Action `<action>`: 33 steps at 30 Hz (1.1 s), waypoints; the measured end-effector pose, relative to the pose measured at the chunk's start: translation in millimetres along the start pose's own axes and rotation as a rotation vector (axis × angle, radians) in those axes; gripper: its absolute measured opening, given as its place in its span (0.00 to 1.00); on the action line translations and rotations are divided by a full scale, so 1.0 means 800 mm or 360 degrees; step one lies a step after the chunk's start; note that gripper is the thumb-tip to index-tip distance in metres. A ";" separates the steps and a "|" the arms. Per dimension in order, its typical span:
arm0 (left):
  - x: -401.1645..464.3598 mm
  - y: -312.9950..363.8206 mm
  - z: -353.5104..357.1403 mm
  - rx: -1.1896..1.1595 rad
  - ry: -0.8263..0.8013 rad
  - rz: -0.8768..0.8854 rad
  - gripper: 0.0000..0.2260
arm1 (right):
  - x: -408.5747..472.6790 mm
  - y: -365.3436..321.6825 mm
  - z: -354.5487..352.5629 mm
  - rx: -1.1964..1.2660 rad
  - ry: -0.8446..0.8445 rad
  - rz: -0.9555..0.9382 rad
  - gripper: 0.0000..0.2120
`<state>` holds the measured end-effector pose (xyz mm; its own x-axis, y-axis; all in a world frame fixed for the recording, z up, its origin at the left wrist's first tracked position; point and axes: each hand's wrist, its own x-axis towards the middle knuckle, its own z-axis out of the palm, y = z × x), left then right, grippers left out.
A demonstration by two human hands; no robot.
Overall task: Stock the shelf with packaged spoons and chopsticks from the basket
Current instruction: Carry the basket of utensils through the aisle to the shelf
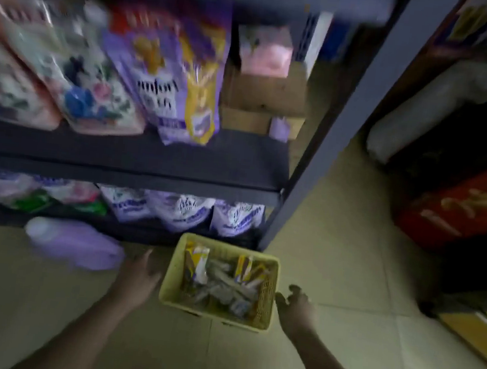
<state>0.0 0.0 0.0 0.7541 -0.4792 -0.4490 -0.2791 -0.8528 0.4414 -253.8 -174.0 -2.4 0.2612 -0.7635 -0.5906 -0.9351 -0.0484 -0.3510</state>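
Yellow basket [217, 310] sits between both hands [136, 278].

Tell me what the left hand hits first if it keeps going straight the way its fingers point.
The left hand is open beside the yellow basket, fingers pointing up and slightly right towards the shelf. Going straight on, it would probably first meet the dark bottom shelf edge, passing right of the purple bottle. Blur makes depth uncertain.
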 end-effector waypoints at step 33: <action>-0.358 0.008 -0.362 -0.0573 0.0380 -0.0774 0.15 | -0.267 -0.299 -0.230 -0.0034 -0.0292 -0.0666 0.07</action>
<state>-45.3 191.6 356.7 0.8670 0.0386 -0.4968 0.3129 -0.8180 0.4826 -130.2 -117.9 341.0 0.6539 -0.5490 -0.5206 -0.7443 -0.3433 -0.5729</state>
